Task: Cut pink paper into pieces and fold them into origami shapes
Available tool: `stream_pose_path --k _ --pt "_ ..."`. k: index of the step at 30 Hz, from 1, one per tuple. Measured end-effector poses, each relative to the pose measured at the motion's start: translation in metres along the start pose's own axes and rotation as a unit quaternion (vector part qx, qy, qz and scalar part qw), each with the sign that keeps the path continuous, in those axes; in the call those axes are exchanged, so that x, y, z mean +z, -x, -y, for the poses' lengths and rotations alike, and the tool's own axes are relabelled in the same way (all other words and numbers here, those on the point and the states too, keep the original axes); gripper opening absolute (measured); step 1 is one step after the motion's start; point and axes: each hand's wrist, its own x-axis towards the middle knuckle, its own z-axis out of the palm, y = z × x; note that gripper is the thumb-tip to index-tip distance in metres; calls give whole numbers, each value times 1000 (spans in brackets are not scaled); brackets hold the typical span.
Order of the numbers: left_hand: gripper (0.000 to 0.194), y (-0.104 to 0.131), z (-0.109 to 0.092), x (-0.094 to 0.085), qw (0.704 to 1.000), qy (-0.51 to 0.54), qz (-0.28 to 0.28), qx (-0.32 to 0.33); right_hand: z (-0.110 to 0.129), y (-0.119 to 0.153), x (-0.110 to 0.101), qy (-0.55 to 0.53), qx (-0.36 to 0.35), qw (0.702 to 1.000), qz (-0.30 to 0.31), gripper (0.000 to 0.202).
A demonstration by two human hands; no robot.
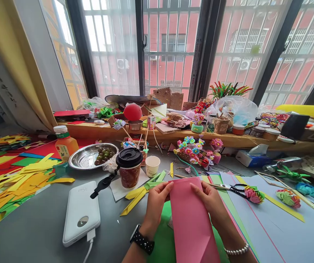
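A long folded sheet of pink paper [190, 219] is held up in front of me, its top edge level and a slanting crease near the bottom. My left hand [157, 201] pinches its upper left corner between thumb and fingers. On the upper right corner, my right hand [210, 197] grips the same sheet, thumb on the near face. Green paper [159, 237] shows beneath it. Just left of my left hand lie folded yellow and green paper strips [135, 201]. Scissors [232, 188] rest to the right of my right hand, beside a folded paper flower [254, 194].
A lidded coffee cup [129, 175], a paper cup [153, 166] and a white power bank [82, 212] stand or lie to the left. Behind them is a metal plate [77, 159] with grapes. Cut paper strips [17, 182] cover the far left; large coloured sheets [261, 223] lie right.
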Motion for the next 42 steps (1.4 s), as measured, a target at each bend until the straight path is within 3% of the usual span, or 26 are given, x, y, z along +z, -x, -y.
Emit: stream_pose_path --k 10,23,28,34,42 --pt "24 0 -1 0 1000 17 -15 -8 6 -3 -11 -36 32 999 -18 26" --pt "22 -1 -1 -2 999 0 -12 -35 0 -8 -15 13 15 998 -51 28" --pt "22 -8 -4 -11 992 -114 34 -30 -1 -7 -14 79 -6 996 -28 29" --pt "17 -9 -6 -18 952 -286 104 21 -4 -5 -8 170 -34 985 18 27" --pt "16 -7 -2 -20 929 -342 136 48 -11 -3 -2 228 -46 970 63 29"
